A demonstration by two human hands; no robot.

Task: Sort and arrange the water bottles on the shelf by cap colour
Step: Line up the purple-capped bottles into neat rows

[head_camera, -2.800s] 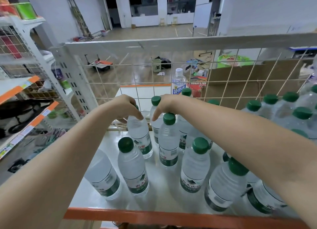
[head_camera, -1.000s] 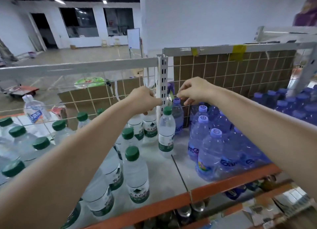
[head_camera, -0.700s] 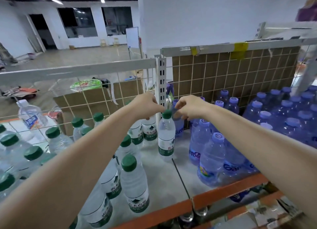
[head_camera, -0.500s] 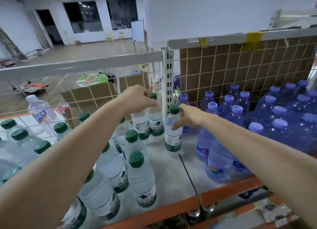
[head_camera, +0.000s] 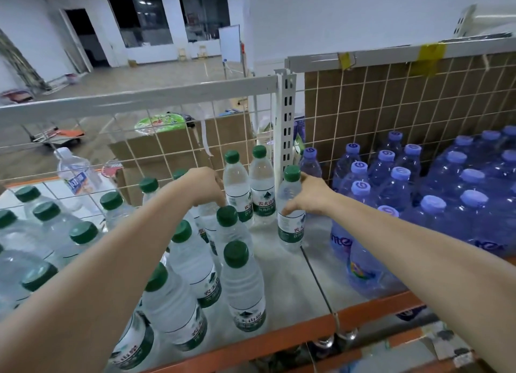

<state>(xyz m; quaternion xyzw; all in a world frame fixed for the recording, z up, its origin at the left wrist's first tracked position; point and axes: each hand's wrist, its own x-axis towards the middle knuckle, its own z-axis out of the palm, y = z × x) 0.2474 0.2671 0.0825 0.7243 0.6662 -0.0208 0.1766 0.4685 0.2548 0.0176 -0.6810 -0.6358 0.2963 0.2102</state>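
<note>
At the shelf's orange front rail [head_camera: 279, 342], green-capped bottles [head_camera: 245, 286] crowd the left bay and purple-capped ones [head_camera: 435, 219] fill the right. Further in, right at the seam between the two bays, the right hand [head_camera: 310, 197] now wraps the shoulder of a lone green-capped bottle [head_camera: 290, 213], fingers curled round it; a moment ago it was only reaching toward that neck, so the grasp is new. That bottle stands upright on the shelf, just left of the purple group, close beside the white upright [head_camera: 286, 127]. The left hand [head_camera: 206, 187] has dropped from the two back bottles [head_camera: 248, 188] to another green-capped one in the cluster; its fingers bend down over it, though whether they truly grip it I cannot tell. Behind everything runs the wire grid [head_camera: 167, 149]. To my eye the stray green cap is about to be pulled left to join its own colour.
</note>
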